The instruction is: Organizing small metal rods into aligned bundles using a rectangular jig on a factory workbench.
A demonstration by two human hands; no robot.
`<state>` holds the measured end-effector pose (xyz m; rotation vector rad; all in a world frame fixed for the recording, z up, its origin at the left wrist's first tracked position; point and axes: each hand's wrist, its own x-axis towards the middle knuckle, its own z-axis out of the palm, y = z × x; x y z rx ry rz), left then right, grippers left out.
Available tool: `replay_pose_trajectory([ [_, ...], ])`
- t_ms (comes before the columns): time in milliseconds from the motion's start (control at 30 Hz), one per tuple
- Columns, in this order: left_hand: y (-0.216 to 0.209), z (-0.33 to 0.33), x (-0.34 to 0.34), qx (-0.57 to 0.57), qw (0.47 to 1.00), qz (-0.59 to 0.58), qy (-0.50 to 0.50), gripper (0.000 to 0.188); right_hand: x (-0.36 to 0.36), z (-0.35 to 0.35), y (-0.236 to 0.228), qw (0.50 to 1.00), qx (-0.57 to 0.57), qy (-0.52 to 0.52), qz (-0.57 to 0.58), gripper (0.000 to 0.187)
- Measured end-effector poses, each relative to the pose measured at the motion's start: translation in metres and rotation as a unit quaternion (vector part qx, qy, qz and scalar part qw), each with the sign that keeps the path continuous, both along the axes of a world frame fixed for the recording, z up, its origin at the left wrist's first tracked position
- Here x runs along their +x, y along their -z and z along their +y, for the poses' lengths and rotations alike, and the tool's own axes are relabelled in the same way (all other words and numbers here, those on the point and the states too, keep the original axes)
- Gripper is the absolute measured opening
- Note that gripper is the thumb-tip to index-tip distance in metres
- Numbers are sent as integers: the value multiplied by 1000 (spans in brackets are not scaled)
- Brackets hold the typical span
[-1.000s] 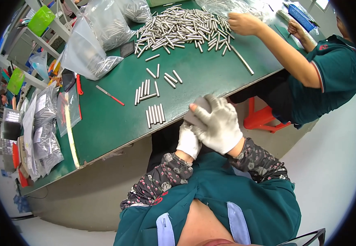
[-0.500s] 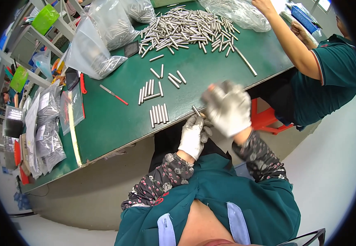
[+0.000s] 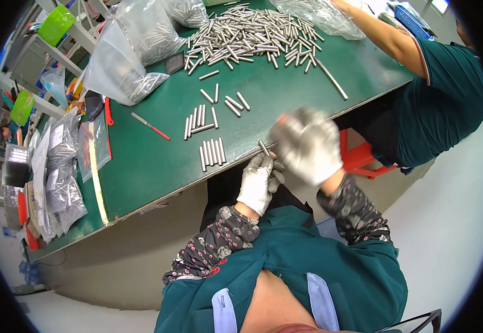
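My gloved left hand (image 3: 259,180) pinches a short metal pin (image 3: 263,147) at the table's front edge, its upper end sticking out past the fingertips. Close beside it on the right is my gloved right hand (image 3: 307,145), smeared by motion; whether it holds anything cannot be made out. Left of the hands, a row of metal pins (image 3: 212,152) lies side by side. Behind that row are more loose pins (image 3: 196,122), and a few single ones farther back. A large heap of the same pins (image 3: 252,36) covers the far part of the table.
Clear bags of pins (image 3: 122,72) stand at the back left. A red-handled file (image 3: 151,126) lies on the green table (image 3: 158,161). Packed bags (image 3: 66,172) crowd the left end. A long metal strip (image 3: 331,79) lies right. A co-worker (image 3: 447,105) sits by a red stool (image 3: 363,158).
My hands stay near the same spot with the pin, the right one still blurred. The co-worker's arm has reached farther over the table, and the view has shifted slightly.
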<state>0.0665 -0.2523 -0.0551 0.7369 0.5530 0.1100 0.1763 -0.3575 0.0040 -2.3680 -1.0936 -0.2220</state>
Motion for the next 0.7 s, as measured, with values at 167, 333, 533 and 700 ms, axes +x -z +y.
replay_pose_trajectory([
  [167,-5,17,-3,-96,992,-27,76,12,23,-17,3,993,6,78,-89,46],
  [333,-76,28,-4,285,928,79,227,18,24,-26,9,996,49,60,-54,49],
  [533,-73,55,33,679,709,59,180,16,32,-35,10,993,59,85,-63,48],
  [700,-63,67,53,715,667,33,208,16,35,-41,4,995,58,71,-46,51],
])
